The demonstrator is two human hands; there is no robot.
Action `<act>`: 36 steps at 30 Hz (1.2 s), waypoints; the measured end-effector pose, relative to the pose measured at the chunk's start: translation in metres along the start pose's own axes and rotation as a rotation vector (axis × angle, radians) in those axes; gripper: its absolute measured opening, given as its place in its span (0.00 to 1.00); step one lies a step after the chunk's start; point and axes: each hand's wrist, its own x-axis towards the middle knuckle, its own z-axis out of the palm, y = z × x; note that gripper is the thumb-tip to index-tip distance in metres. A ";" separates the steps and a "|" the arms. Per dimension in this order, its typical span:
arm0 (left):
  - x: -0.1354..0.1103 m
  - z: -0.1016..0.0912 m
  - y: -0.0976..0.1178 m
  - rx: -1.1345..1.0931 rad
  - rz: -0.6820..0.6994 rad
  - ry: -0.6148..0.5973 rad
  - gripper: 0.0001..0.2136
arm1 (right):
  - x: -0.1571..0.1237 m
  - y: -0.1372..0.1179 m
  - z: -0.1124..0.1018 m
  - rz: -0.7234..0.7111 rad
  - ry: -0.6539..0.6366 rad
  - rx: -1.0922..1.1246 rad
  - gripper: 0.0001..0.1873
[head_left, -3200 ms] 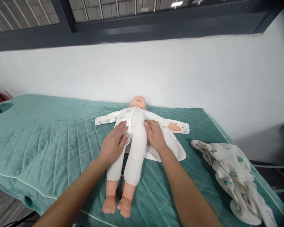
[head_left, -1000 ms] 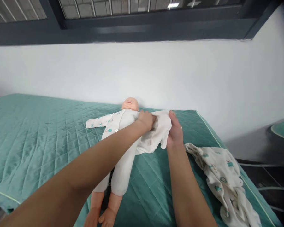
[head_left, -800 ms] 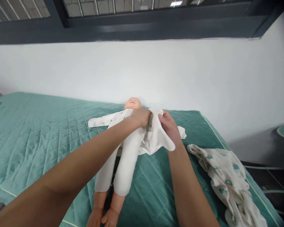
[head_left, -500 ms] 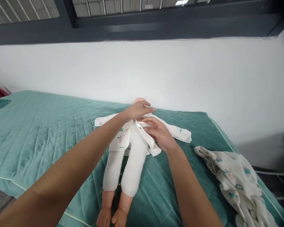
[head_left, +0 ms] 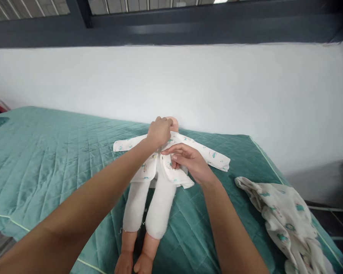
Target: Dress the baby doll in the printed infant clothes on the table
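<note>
Left hand [head_left: 159, 131], fingers curled, at neckline of printed baby shirt [head_left: 168, 171]; right hand [head_left: 192, 161] half-bent over its front, one finger extended. Cannot tell whether either grips cloth. Baby doll [head_left: 158, 215] lies beneath fingers on green quilted bedcover [head_left: 60, 152]. Crumpled printed garment [head_left: 287, 220], right of fingers, well apart.

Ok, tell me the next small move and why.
I'd probably use the right hand to draw the shirt front beneath it toward the opposite front: lower down, the two lie apart, and the white doll body shows between them.
</note>
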 end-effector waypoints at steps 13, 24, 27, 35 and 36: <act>-0.188 0.013 -0.090 -0.602 -0.375 0.322 0.09 | 0.007 0.028 0.011 -0.212 0.202 -0.552 0.24; -0.218 0.004 -0.078 -0.532 -0.261 -0.034 0.13 | -0.101 0.069 0.020 -0.037 0.588 -0.546 0.27; -0.220 0.002 -0.078 -0.462 -0.215 -0.090 0.15 | -0.103 0.070 0.024 -0.020 0.644 -0.664 0.21; -0.216 0.012 -0.067 -0.340 -0.169 -0.063 0.18 | -0.086 0.071 0.024 -0.017 0.679 -0.875 0.09; -0.215 0.014 -0.066 -0.344 -0.165 -0.051 0.17 | -0.086 0.070 0.024 -0.019 0.675 -0.877 0.09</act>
